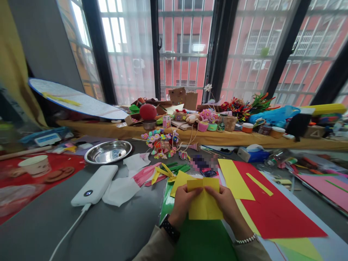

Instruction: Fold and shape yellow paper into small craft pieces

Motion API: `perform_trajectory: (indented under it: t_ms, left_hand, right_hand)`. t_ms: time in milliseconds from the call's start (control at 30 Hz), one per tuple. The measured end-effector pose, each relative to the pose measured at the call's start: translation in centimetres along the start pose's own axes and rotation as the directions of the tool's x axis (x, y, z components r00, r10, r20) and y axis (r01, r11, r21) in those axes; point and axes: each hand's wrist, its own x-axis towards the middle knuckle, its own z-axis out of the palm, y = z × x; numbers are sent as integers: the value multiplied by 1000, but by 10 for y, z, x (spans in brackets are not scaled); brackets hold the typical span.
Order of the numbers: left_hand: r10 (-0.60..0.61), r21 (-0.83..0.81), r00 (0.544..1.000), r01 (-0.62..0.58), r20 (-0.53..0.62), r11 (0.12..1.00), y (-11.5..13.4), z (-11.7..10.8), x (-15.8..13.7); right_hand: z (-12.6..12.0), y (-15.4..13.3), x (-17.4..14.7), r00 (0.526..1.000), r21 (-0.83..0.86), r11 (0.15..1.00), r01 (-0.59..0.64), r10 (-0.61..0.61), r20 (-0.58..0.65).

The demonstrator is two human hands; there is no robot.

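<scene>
Over the green sheet at the bottom centre, the creased yellow paper sits below and right of the frame's middle; it should feel light, thin and easily bent, best taken by its side edges. Your left hand and right hand hold it in a narrow pinch, thumbs on its face, fingers mostly hidden, with yellow strips lying farther off, left of centre.
</scene>
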Motion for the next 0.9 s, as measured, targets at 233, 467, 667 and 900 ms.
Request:
perform_trajectory:
  t_ms: [233,467,667,900]
  left_hand:
    - [35,130,999,-39,33,991,-1,-4,3]
    - [64,213,998,-66,17,975,-2,-4,3]
    - [78,190,997,-76,-2,979,5,0,-3]
    - [35,30,992,-31,-123,999,5,-14,5]
  right_hand:
    - [-5,2,3,999,-137,990,38,-40,-6]
    - [-3,0,2,999,-144,990,-3,-1,-33]
    - [-2,1,3,1000,-95,995,-10,9,-17]
    - [-16,10,11,993,-20,998,-65,63,-95]
